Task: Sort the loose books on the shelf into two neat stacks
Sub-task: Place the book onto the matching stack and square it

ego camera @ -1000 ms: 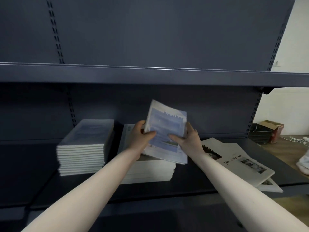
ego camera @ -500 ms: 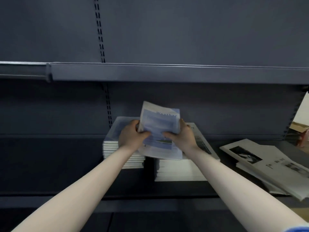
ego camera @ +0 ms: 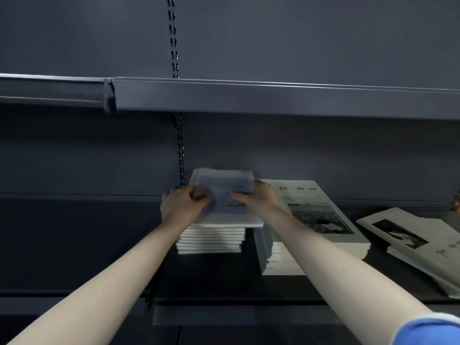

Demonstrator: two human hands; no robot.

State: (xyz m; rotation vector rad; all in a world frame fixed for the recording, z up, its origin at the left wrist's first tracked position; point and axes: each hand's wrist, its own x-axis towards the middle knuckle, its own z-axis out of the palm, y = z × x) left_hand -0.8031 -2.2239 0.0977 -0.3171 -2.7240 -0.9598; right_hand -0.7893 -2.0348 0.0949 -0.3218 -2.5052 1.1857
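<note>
A blue-covered book lies almost flat on top of the left stack of like books. My left hand grips its left edge and my right hand grips its right edge, thumbs on the cover. The book is blurred, so I cannot tell whether it rests fully on the stack. Right beside it stands the second stack, topped by a grey book with a black-and-white photo. Loose grey books of the same kind lie askew on the shelf further right.
The upper shelf overhangs close above the stacks. A slotted upright runs down the back panel just behind the left stack. My forearms cross the shelf's front edge.
Both hands carried the blue book from over the right stack leftwards and lowered it, from tilted up to nearly flat, onto the left stack. The view has swung left.
</note>
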